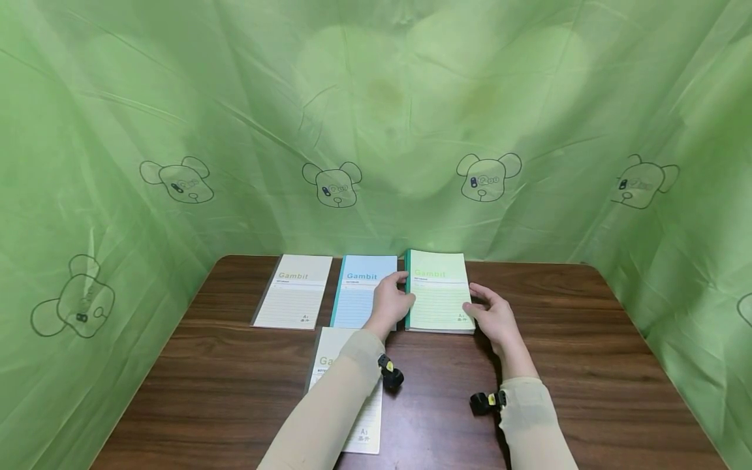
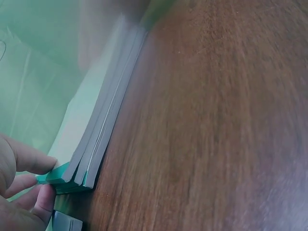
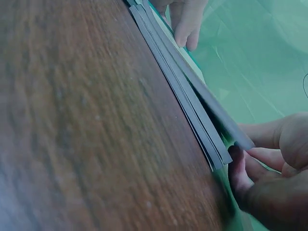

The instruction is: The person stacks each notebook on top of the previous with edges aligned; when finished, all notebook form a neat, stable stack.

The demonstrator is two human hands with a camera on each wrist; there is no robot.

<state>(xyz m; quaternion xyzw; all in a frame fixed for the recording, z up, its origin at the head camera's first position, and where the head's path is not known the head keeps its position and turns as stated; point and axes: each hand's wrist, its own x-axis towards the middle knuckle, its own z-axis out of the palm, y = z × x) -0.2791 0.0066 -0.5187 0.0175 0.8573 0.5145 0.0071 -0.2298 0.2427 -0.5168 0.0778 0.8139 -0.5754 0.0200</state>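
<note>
A stack of green notebooks (image 1: 437,294) with a dark green spine lies toward the back of the table, its pages layered in the left wrist view. At the spine on the left side, my left hand (image 1: 390,303) pinches the edge of the stack. My right hand (image 1: 496,321) is at the opposite edge. In the right wrist view its fingers (image 3: 269,156) pinch the corner of the top notebook (image 3: 219,115), which is raised off the notebooks beneath (image 3: 180,94). How many notebooks the left hand grips, I cannot tell.
Left of the stack lies a blue notebook (image 1: 355,307), partly behind my left hand. A white notebook (image 1: 294,300) is farther left. Another white notebook (image 1: 367,424) lies nearer, partly under my left forearm. Green curtains (image 1: 376,117) surround the brown wooden table (image 1: 223,391).
</note>
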